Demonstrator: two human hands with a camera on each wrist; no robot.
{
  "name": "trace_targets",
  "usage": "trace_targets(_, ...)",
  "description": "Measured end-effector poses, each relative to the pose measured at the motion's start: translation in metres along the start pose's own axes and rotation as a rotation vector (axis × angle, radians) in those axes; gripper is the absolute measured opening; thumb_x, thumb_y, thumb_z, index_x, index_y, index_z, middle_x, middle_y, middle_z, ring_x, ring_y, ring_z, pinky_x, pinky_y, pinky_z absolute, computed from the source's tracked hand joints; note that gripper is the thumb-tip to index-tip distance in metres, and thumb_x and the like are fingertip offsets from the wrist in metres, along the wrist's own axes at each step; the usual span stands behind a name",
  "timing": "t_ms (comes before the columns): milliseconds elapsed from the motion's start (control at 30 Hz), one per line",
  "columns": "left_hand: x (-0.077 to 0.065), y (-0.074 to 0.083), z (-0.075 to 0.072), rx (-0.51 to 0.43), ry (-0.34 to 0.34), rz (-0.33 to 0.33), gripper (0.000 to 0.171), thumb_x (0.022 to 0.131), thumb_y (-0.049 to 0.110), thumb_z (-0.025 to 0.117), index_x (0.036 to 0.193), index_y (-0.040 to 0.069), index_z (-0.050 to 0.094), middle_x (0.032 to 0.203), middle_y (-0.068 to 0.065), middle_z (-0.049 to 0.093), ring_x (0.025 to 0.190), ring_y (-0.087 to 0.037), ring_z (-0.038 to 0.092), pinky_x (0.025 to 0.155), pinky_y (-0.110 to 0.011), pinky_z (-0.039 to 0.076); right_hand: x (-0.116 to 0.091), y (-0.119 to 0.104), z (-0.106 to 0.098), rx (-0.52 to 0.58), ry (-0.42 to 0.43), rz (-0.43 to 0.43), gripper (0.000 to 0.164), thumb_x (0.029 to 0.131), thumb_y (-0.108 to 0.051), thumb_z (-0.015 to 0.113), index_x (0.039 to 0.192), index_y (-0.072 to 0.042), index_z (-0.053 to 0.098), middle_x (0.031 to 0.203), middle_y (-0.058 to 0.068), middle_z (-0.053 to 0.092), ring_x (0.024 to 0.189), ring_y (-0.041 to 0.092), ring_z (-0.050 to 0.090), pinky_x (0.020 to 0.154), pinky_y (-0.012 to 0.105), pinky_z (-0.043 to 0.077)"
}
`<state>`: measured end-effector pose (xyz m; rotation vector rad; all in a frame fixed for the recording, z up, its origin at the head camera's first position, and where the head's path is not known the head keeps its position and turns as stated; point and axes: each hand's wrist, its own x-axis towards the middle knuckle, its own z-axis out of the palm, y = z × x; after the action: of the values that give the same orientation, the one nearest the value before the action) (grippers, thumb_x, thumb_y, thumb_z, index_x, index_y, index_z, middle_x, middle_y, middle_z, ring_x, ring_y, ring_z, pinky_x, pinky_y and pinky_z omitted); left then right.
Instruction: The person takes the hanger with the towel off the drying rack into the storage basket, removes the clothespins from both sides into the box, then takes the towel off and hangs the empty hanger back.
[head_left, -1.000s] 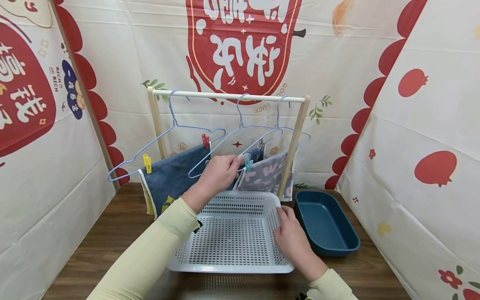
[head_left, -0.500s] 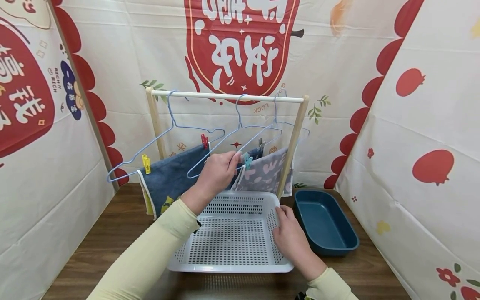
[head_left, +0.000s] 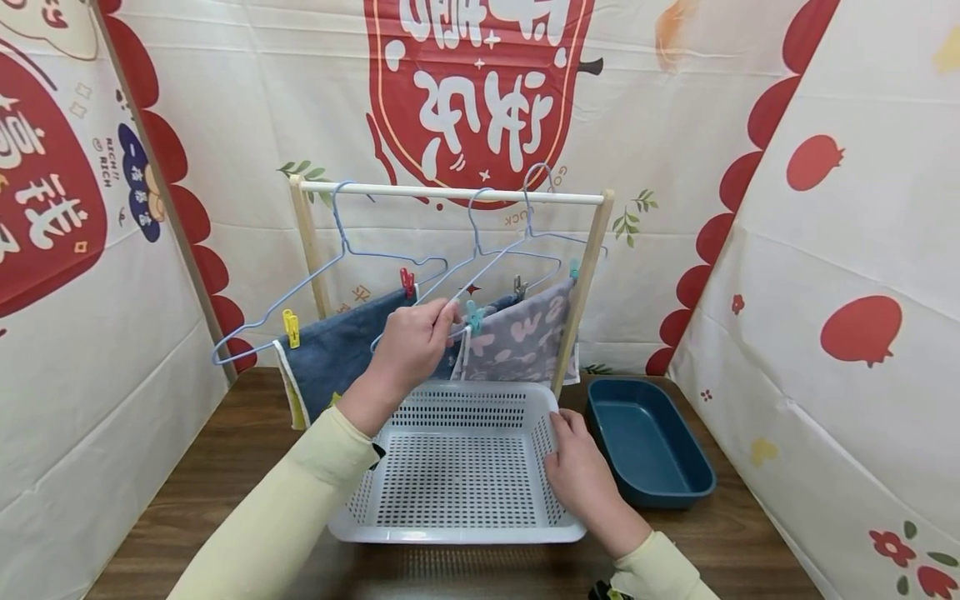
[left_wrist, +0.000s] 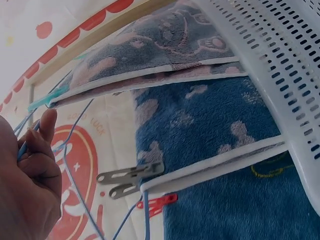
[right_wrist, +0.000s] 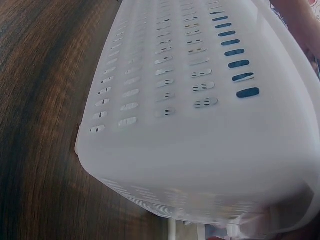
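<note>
Just now, the blue wire hanger [head_left: 495, 265] with the gray-pink towel [head_left: 517, 337], behind the basket [head_left: 457, 536], sits further left, its hook [head_left: 537, 165] raised above the rail [head_left: 420, 192]: apparently unhooked. The left hand [head_left: 412, 337] pinches the hanger; the right hand [head_left: 588, 475] grips the basket's rim. Only the left wrist view shows curled fingers [left_wrist: 42, 165] around wire.

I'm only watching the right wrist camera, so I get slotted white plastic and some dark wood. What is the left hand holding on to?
Observer: In the head view, the left hand grips a blue wire hanger.
Visitor: Oh! Is anything attached to that hanger?
Observer: Yes, a grey-and-pink cloth is clipped to it.
Visitor: And what stands just right of the white basket?
Observer: A dark blue tub, on the same wooden table.
</note>
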<state>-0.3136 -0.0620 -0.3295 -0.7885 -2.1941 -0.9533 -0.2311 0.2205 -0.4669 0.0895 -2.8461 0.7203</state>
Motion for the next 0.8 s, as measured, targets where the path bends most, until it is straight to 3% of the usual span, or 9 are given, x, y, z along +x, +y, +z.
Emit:
trace_targets(433,-0.017,0.0,-0.036,0.026,0.033,-0.017,0.034,0.119,0.024,0.053,0.102,0.007,0.077,0.078,-0.003,0.074,0.07,-0.015,0.074,0.065,-0.039,0.061,0.001,0.001,0.001,0.004,-0.003,0.004,0.064,0.102,-0.003,0.065,0.162,0.004,0.047,0.166,0.022,0.041,0.135,0.04,0.06,0.108,0.061,0.054)
trace_targets(633,-0.024,-0.001,-0.054,-0.022,0.052,-0.039,0.034,0.119,0.022,0.054,0.101,0.005,0.077,0.078,-0.004,0.074,0.07,-0.016,0.076,0.067,-0.041,0.061,0.0,0.001,0.001,0.016,-0.008,0.002,0.063,0.102,-0.003,0.066,0.163,0.003,0.047,0.167,0.021,0.04,0.136,0.04,0.059,0.109,0.061,0.053)
trace_targets(800,-0.03,-0.001,-0.071,-0.031,0.052,-0.053,0.035,0.119,0.022,0.053,0.1,0.004,0.077,0.076,-0.003,0.073,0.07,-0.017,0.074,0.061,-0.034,0.054,0.0,0.001,0.0,0.012,-0.003,-0.001,0.063,0.102,-0.003,0.066,0.162,0.003,0.047,0.166,0.022,0.041,0.134,0.04,0.06,0.109,0.061,0.054)
